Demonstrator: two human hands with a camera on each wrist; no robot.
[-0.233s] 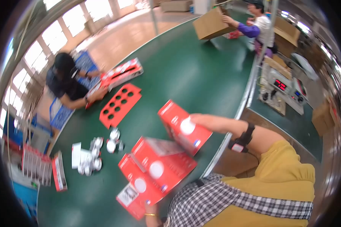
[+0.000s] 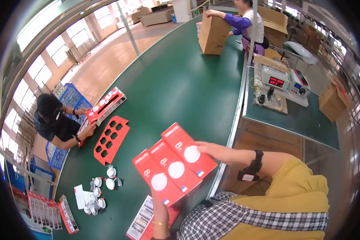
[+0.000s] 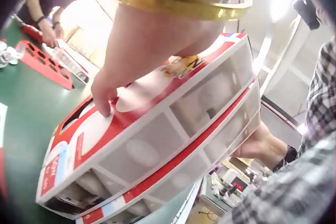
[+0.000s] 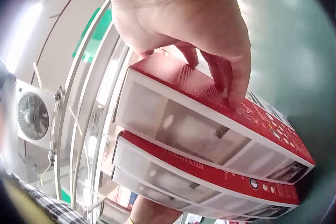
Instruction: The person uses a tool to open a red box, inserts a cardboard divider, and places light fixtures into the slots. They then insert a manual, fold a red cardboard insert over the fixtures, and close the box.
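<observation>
Three red boxes (image 2: 176,170) are together side by side, a white disc printed on each face. At their lower left my left hand (image 2: 160,210) grips the outer box; in the left wrist view its fingers bend over a box (image 3: 142,142) with white windowed sides. My right hand (image 2: 214,152) holds the opposite outer box, and the right wrist view has the fingers of this hand (image 4: 184,19) bent over its red face (image 4: 178,74). One more red box (image 2: 142,218) lies on the green table below the left hand, partly hidden by the forearm.
A red tray with holes (image 2: 111,140), white lamp-like pieces (image 2: 94,200) and a narrow box (image 2: 68,214) lie on the left. Across the table (image 2: 168,80), one person handles a red box (image 2: 110,104), another a brown carton (image 2: 214,36). Electrical instruments (image 2: 276,80) stand at the right.
The red boxes, tilted and spread apart before, are now closer together with their faces aligned. The far person's carton has turned upright. The head view has shifted.
</observation>
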